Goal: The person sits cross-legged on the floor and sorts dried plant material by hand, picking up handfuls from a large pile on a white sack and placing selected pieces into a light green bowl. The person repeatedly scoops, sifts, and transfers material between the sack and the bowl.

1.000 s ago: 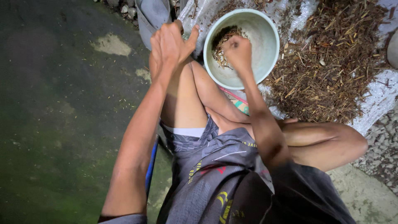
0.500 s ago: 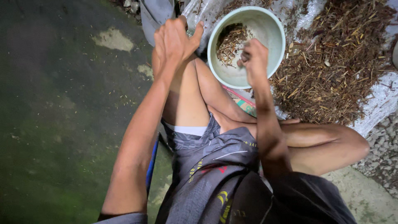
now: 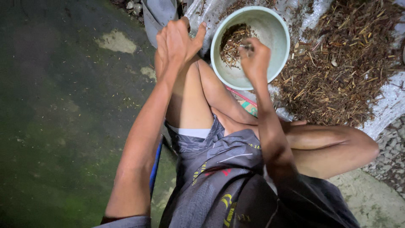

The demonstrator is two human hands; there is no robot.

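bowl [image 3: 270, 63]: pale green, round, upright, upper centre of the frame, on a white sheet
contents: brown dry stalks and chaff [image 3: 232, 44] heaped against the bowl's left inner wall
position: just beyond the bent knee

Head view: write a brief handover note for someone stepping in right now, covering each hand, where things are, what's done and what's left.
Left hand: open, resting on the raised knee, holding nothing.
Right hand: over the bowl, fingers pinched on a few bits; exactly what cannot be told.
Bowl: on the white sheet, partly filled with dry brown stems.
Pile: a large heap of the same material beside the bowl.
Done: some stems are in the bowl.
Left: most material is on the sheet.
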